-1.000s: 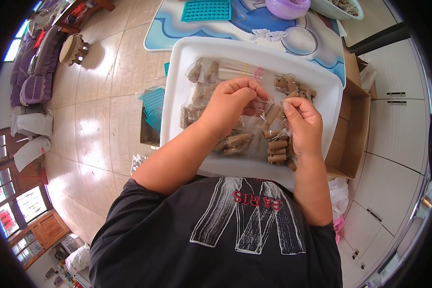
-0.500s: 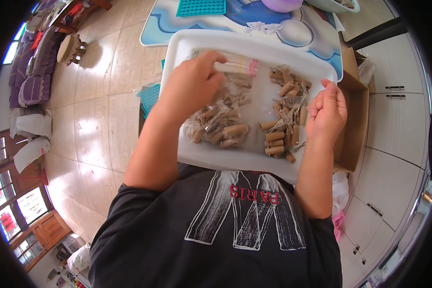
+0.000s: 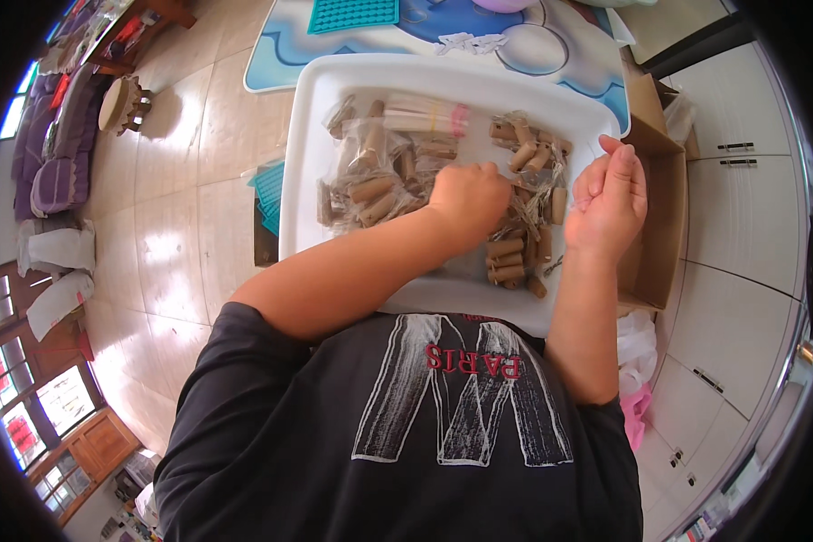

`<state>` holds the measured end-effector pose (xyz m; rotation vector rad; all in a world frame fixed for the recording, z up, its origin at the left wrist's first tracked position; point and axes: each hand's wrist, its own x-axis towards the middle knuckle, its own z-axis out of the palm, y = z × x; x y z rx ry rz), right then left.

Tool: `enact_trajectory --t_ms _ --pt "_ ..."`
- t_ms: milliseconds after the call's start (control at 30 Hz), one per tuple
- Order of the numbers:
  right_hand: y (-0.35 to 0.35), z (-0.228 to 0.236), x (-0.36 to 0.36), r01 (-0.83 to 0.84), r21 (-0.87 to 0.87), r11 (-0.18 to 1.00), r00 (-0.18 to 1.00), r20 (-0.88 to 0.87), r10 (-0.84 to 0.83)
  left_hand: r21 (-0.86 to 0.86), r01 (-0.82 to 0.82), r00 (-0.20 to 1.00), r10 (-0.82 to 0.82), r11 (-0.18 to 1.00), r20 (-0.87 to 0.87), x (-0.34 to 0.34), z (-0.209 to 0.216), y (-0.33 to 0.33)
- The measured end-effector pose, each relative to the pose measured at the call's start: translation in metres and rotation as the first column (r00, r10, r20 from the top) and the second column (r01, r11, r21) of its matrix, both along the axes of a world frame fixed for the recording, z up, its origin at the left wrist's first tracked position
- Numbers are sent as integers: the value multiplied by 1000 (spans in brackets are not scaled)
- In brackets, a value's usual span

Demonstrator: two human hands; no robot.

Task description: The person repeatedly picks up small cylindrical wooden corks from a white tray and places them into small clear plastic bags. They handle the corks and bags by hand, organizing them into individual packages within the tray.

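A white plastic tray [image 3: 305,194] lies in front of me. On its right side is a heap of brown cylinders [image 3: 506,257] with thin, pale strings. My left hand [image 3: 471,203] reaches across to this heap's left edge, fingers curled and their tips hidden. My right hand [image 3: 608,197] is closed above the tray's right rim, thumb against the fingers; something thin and see-through may be in the pinch. Brown cylinders in clear plastic bags [image 3: 370,190] fill the left side. Behind them lies a bundle of clear plastic bags [image 3: 415,113] with a pink end.
The tray rests by a blue-and-white patterned table [image 3: 275,59] bearing a teal mould [image 3: 352,14] and a crumpled white strip [image 3: 470,42]. More teal moulds [image 3: 269,194] are left of the tray. An open cardboard box [image 3: 664,208] and pale cabinets [image 3: 741,212] stand right.
My left hand has moved from the tray's far left across to the loose cylinders on the right. Bagged cylinders now show where it was. My right hand stays closed in nearly the same place.
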<state>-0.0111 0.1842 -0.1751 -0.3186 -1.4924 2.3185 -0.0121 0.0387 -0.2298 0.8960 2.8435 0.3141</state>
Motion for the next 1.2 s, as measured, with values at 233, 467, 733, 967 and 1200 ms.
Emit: enact_trajectory --t_ms 233,467,733,967,1200 --pt "-2 0 -2 -127 64 990 988 96 120 13 -100 991 98 995 92 -2 -22 1" --pt "-7 -24 5 -611 599 518 790 501 353 252 -212 972 178 944 153 -15 27 -26" --pt "-7 18 9 -603 177 778 733 507 453 757 -266 881 -168 597 442 -19 85 -45" --pt "92 61 55 -371 152 916 925 140 352 760 -478 876 178 439 449 -50 95 -122" --pt "236 -94 179 -711 564 420 642 764 61 576 -527 850 384 625 361 -40 88 -120"
